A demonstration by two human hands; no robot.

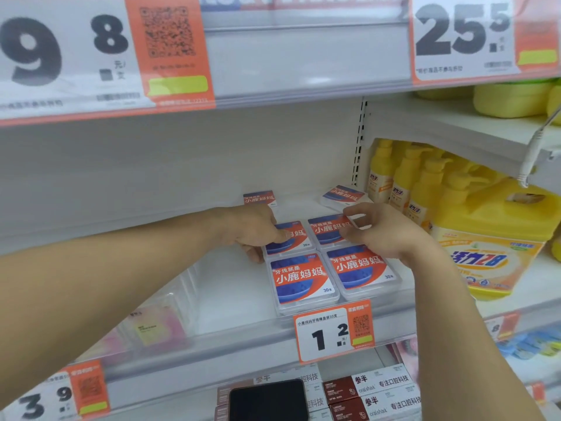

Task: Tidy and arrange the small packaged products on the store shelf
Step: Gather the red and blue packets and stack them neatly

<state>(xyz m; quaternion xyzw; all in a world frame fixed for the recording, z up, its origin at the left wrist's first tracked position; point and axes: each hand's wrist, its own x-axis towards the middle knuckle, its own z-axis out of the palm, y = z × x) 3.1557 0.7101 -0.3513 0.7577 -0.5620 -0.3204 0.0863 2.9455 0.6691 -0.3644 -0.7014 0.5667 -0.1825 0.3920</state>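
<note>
At the bottom edge, a dark phone (268, 398) is seen lying over boxed goods on the lower shelf, beside maroon and white cartons (368, 390). Above them, a price tag marked 1.2 (334, 332) is clipped to the white shelf (230, 296) lip. Just behind the tag, four flat floss boxes are laid label-up in a two-by-two block, sides touching: the front-left box (300, 279), the front-right box (361, 268), the back-left box (288, 238) and the back-right box (329, 230). The back-left box is pinched by the left hand (252, 230), thumb pressed on its label and fingers tucked at its left edge. The back-right box is met by the right hand (382, 235); its grip is partly spread, the fingertips resting at the box's right side, and whether the box is actually clasped cannot be told. Further back on the same shelf, two more boxes are left apart from the block: one stood upright (259, 198), one lying tilted (344, 196). To the right, yellow pump bottles (403, 183) and a large yellow detergent jug (491, 238) are ranged on the neighbouring shelf. Overhead, large price cards (66, 53) are hung, blurred.
</note>
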